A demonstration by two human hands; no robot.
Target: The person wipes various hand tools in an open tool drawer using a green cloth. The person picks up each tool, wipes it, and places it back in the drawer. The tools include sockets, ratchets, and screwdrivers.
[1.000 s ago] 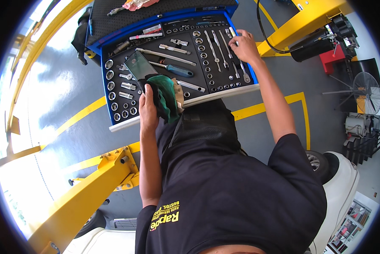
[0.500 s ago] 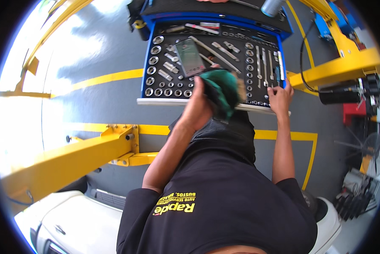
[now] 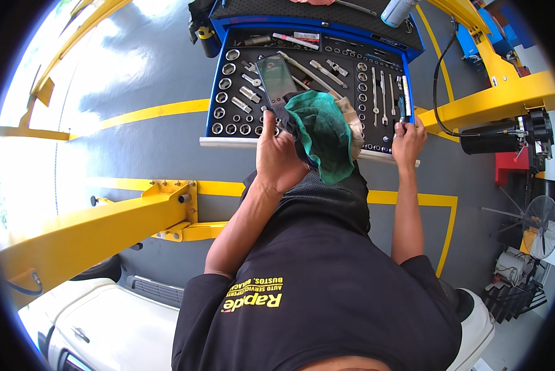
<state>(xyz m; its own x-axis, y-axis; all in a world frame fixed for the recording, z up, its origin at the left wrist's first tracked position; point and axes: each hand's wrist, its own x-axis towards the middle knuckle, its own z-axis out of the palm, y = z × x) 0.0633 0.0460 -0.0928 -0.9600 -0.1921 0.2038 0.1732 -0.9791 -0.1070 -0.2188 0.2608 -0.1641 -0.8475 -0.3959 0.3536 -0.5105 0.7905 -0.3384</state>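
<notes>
Green cloth [image 3: 327, 133] is bulging out of the left hand [image 3: 277, 154], which is clutching the bundle just above the drawer [image 3: 231, 142], near the middle of its front edge. The phone [image 3: 276, 79] is jutting past the cloth toward the back edge, seemingly held along with it. The right hand [image 3: 408, 142] is working well apart from the left, by the drawer's front right corner, fingers bunching at the near end of a blue-handled tool [image 3: 402, 106]; whether they're gripping or only touching, I cannot tell. That tool is lying along the right edge, beside a white stick [image 3: 406, 86].

So, progress: most pieces are sitting in order, I'd judge, while the blue-handled tool is looking unsettled, the drawer is standing open and the left hand isn't yet freed.

Inside, large sockets [image 3: 225, 83] are lining the left edge, another column of sockets [image 3: 363, 86] is running right of centre, and wrenches [image 3: 375, 93] are lying between that and the right edge. Near the back edge, a pink-and-white marker [image 3: 295, 41] is resting.
</notes>
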